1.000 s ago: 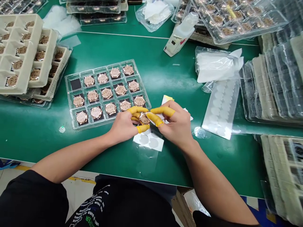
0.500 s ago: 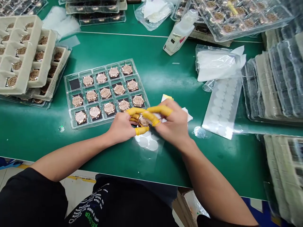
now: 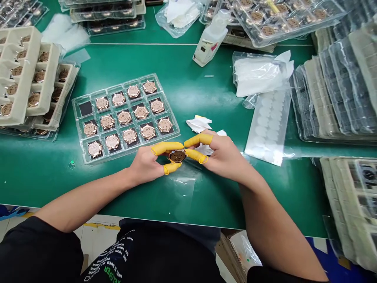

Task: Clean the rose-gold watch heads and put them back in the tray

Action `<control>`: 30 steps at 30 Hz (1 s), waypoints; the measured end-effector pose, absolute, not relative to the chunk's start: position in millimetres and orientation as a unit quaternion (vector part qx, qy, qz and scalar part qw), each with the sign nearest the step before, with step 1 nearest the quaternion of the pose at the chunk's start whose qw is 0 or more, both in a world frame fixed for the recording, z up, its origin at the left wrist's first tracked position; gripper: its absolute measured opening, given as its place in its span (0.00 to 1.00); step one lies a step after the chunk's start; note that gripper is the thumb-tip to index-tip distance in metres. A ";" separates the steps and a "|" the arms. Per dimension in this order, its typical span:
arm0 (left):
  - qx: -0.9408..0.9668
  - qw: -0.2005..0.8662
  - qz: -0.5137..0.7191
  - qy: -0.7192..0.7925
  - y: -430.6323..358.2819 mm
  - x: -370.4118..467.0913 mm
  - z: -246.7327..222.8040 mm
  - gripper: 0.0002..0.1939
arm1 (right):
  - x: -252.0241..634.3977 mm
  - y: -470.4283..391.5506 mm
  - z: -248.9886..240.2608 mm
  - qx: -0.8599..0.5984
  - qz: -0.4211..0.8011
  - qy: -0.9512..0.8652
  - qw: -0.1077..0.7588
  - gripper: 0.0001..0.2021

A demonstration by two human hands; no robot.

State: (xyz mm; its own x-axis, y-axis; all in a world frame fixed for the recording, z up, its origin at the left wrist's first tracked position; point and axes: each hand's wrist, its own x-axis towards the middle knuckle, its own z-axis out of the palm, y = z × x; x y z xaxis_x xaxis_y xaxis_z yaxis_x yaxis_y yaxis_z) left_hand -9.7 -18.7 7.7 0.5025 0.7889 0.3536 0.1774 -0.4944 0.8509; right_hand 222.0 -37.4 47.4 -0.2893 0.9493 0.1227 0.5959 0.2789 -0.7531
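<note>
My left hand (image 3: 147, 163), with yellow finger cots, grips a rose-gold watch case (image 3: 177, 156) between thumb and fingers. The case back faces up and looks dark, with engraved marks. My right hand (image 3: 220, 157), also in yellow finger cots, pinches the right edge of the same case with thumb and forefinger. Just beyond my left hand lies a clear plastic tray (image 3: 123, 152) of similar watch cases, backs up on black pads. Its far left compartment holds only a black pad (image 3: 86, 108). Crumpled white paper (image 3: 199, 124) lies beyond my right hand.
Stacked trays of watch cases (image 3: 17, 74) stand at left. A white bottle (image 3: 210, 39) is at the back. On the right are a sheet of round clear stickers (image 3: 266, 125), a bag of white wipes (image 3: 259, 74) and stacks of trays (image 3: 324, 98). A clear film (image 3: 182, 186) lies below my hands.
My right hand has moved from over the watch case to its right edge, and its motion blur is gone. The case back now looks darker. The view has shifted slightly.
</note>
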 end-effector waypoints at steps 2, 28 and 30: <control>0.781 0.376 0.396 0.304 -18.6 -9.8 7.3 0.20 | 223.2 -37.4 46.0 -0.506 0.281 -0.763 0.289 0.03; 0.576 0.629 0.320 0.413 -10.2 -2.6 15.1 0.32 | 212.1 -38.9 37.7 -0.604 0.184 -0.636 0.445 0.06; 0.558 0.636 0.314 0.430 -8.0 -2.0 14.6 0.32 | 210.5 -41.6 41.5 -0.588 0.266 -0.605 0.467 0.06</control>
